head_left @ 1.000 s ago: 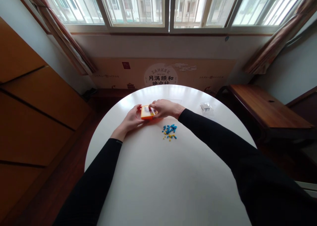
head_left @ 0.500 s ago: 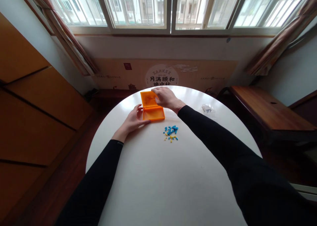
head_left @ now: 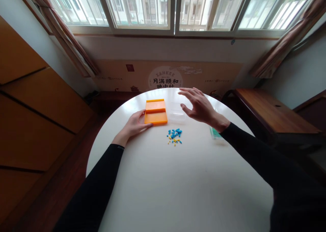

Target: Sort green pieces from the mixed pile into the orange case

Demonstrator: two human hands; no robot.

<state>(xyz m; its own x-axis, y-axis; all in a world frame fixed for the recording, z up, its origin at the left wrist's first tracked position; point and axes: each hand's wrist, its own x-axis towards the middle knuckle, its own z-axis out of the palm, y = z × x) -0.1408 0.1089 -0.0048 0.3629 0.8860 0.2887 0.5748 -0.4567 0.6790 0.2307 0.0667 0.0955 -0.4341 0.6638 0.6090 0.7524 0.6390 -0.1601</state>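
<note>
An orange plastic box point(head_left: 156, 118) lies opened on the table, its lid point(head_left: 156, 105) folded back away from me. My left hand point(head_left: 136, 123) grips the box at its left side, thumb along the front edge and fingers by the left edge. Raised to the right of the box, my right hand point(head_left: 200, 106) is open with fingers apart, holding nothing. Beside the box, close to that hand, is a clear plastic tray point(head_left: 176, 115). Small blue pieces point(head_left: 175, 133) and a few yellow pieces point(head_left: 175, 141) form a loose pile in front of them.
A clear case with green inside point(head_left: 215, 133) is partly hidden under my right wrist. The white round table point(head_left: 163, 177) has its curved far edge just behind the box. A wooden desk point(head_left: 277, 111) stands to the right, and an orange-brown cabinet point(head_left: 38, 123) to the left.
My right hand has let go of the orange lid and moved right, its fingers spreading. The lid now lies flatter. My left hand stays at the box.
</note>
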